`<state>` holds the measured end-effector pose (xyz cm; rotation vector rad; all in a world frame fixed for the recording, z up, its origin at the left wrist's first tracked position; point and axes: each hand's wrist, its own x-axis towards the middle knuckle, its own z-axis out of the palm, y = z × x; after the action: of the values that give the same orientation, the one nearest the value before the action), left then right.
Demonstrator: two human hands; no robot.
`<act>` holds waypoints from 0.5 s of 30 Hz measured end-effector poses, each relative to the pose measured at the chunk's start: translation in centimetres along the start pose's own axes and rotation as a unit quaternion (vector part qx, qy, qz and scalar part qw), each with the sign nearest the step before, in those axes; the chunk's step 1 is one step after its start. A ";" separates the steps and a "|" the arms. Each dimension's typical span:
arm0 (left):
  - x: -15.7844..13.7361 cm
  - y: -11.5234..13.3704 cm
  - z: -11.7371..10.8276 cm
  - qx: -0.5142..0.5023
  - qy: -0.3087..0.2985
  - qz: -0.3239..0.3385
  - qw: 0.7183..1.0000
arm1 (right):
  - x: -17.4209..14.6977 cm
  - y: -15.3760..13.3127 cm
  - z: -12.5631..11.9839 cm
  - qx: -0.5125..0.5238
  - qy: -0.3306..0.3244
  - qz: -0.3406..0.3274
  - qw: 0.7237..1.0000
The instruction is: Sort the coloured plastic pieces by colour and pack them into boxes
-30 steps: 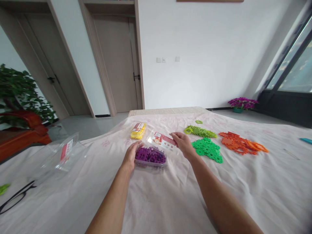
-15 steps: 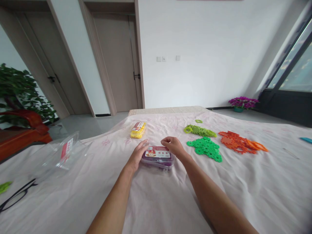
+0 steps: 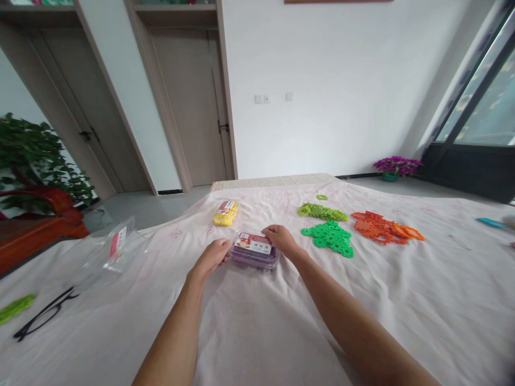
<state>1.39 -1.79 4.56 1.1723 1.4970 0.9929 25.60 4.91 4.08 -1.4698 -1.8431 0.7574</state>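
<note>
A clear plastic box (image 3: 254, 256) with purple contents and a red-and-white label on its lid rests on the cloth before me. My left hand (image 3: 215, 253) grips its left edge with curled fingers. At the far right edge of the lid, my right hand (image 3: 280, 239) has thumb and fingers closed on the rim. Just beyond the box stands a smaller-looking clear box of yellow pieces (image 3: 226, 214), also labelled. Right of my right hand lies a pile of green snowflake-shaped plastic pieces (image 3: 330, 237).
Lime-green pieces (image 3: 325, 212) and orange-red pieces (image 3: 382, 227) lie at the right. On the left are a clear plastic bag (image 3: 116, 249), black-framed glasses (image 3: 46, 314) and more lime pieces (image 3: 16, 307). A blue object (image 3: 491, 222) lies far right on the pale cloth (image 3: 257, 332).
The box of purple pieces has turned slightly and shifted a little left. My left hand has moved from along its side to gripping its left edge. The camera view has shifted.
</note>
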 end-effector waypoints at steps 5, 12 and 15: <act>-1.0 1.1 0.1 -0.009 -0.017 -0.031 0.999 | -1.1 0.5 -1.5 0.003 -0.010 -0.013 1.000; -2.3 1.1 0.5 -0.058 -0.006 -0.052 0.997 | -2.0 1.5 -2.1 0.028 -0.014 0.002 1.000; -2.6 0.5 1.0 -0.089 0.016 -0.046 0.995 | -2.1 1.3 -1.8 0.082 -0.008 0.038 0.996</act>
<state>2.64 -4.14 5.36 0.9570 1.4416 1.0633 28.12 3.21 3.93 -1.4380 -1.7017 0.9354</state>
